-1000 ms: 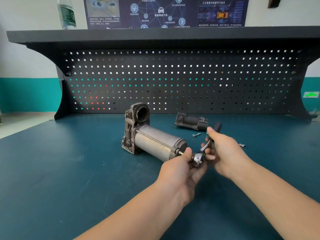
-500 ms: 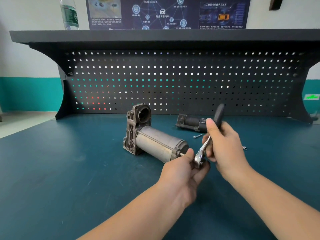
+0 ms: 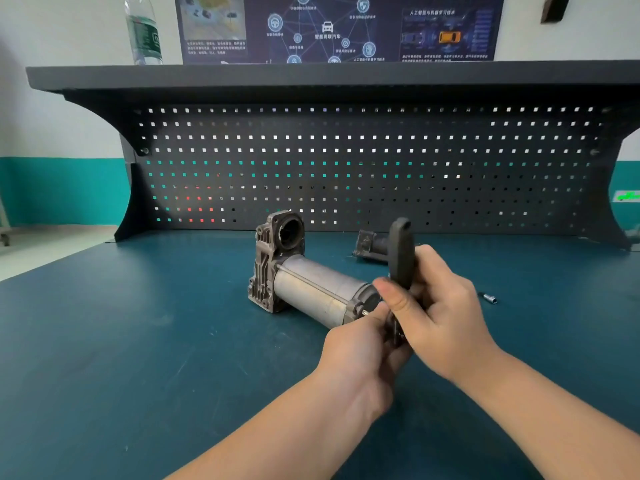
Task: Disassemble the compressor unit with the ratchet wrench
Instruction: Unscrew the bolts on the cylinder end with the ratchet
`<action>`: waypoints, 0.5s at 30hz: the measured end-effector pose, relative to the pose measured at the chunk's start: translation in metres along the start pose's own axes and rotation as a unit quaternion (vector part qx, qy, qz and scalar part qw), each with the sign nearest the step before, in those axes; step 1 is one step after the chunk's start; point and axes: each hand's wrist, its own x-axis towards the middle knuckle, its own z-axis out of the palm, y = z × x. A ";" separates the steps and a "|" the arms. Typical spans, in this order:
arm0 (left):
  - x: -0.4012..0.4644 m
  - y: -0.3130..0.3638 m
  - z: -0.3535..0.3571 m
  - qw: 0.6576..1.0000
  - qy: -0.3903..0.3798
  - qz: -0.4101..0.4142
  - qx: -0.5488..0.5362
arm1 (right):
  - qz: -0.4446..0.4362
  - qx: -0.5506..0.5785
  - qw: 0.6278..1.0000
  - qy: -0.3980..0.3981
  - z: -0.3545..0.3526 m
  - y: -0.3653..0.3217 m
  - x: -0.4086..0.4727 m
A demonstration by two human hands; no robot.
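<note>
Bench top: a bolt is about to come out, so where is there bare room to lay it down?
Left of the compressor unit, the blue mat is bare out to its edge. It is crowded right of the hands: a small socket and a dark part by the pegboard.

A grey metal compressor unit [image 3: 304, 278] lay on a teal surface [image 3: 138, 341] before a black pegboard [image 3: 381, 161] dotted with square holes.

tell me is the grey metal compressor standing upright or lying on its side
Lying on its side: the grey metal cylindrical compressor rests lengthwise on the teal benchtop, its flanged end toward the pegboard.
</note>
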 end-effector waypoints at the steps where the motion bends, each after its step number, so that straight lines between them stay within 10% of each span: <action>1: 0.000 0.000 0.000 1.000 0.002 0.000 0.002 | 0.015 -0.001 1.000 0.006 0.001 0.000 0.000; 4: 0.003 0.001 0.000 1.000 0.024 0.005 -0.003 | 0.206 0.083 0.971 0.088 0.002 0.010 0.009; 9: 0.001 0.000 0.001 1.000 0.026 0.008 0.014 | 0.552 0.338 0.746 0.159 0.001 0.037 0.015; 11: 0.002 0.000 0.001 1.000 0.023 0.011 0.015 | 0.476 0.286 0.818 0.146 0.000 0.032 0.014; 13: 0.001 0.001 0.000 1.000 0.007 0.015 0.013 | 0.239 0.123 0.958 0.104 -0.001 0.016 0.011; 15: 0.000 0.002 -0.003 0.999 -0.034 0.024 0.007 | -0.047 -0.026 0.999 0.004 -0.002 0.004 0.005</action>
